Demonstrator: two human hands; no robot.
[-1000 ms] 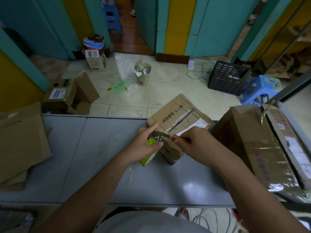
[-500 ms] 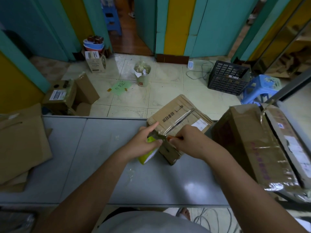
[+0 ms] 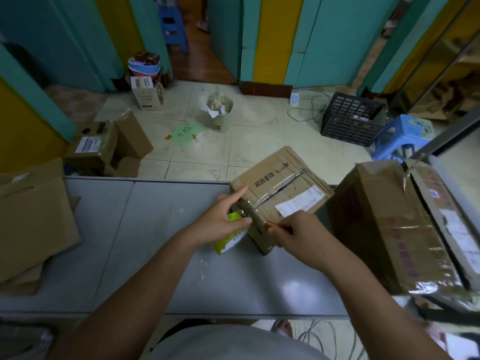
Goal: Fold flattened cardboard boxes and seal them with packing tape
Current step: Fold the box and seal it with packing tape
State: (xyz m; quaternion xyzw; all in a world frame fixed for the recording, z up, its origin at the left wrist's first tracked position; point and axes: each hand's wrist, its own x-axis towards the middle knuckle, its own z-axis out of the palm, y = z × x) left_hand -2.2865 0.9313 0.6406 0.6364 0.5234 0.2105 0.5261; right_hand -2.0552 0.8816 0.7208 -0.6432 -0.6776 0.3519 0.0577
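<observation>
Gripping a yellow-green tape roll (image 3: 230, 236) in the left hand (image 3: 220, 222), index finger stretching out to the small cardboard box (image 3: 272, 172) standing at the far edge of the grey table (image 3: 130, 242). Pinching an orange-handled tool (image 3: 270, 225) in the curled right hand (image 3: 298, 232), against the box's near corner, just beside the roll. Sharing the table with flattened cardboard (image 3: 31, 216) at left and a large taped box (image 3: 389, 229) at right.

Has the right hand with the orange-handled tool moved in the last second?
Yes. The right hand slid slightly toward the person, down the small box's near corner, uncovering more of its white label.
</observation>
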